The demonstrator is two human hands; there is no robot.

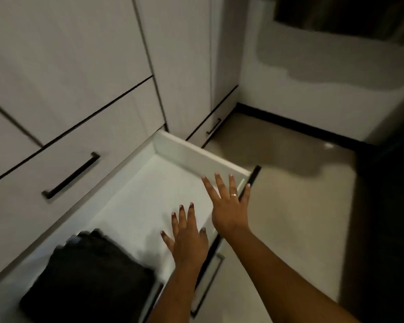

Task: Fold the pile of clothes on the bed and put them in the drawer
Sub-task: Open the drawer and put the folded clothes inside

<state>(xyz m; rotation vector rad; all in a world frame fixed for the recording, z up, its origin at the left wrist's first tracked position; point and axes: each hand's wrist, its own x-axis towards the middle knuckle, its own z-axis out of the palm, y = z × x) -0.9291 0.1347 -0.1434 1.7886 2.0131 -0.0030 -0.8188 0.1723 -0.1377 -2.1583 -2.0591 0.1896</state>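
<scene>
While the white rectangular drawer (197, 157) stands pulled out from the pale grey wardrobe front (56, 54), I see the folded black fabric garment (89, 276) lying flat inside it at the near end. The left hand (189, 241) is spread palm down, fingers straight and apart, over the bare white drawer floor just beside the garment; it holds nothing. The right hand (229, 208) is likewise fully spread and empty (a thin gold ring (234, 195) sits on one finger), over the drawer's front edge toward its far end. Whether either hand touches the drawer, I cannot tell. A long black bar handle (71, 175) marks the closed drawer above; beige floor (289, 217) lies beyond.
</scene>
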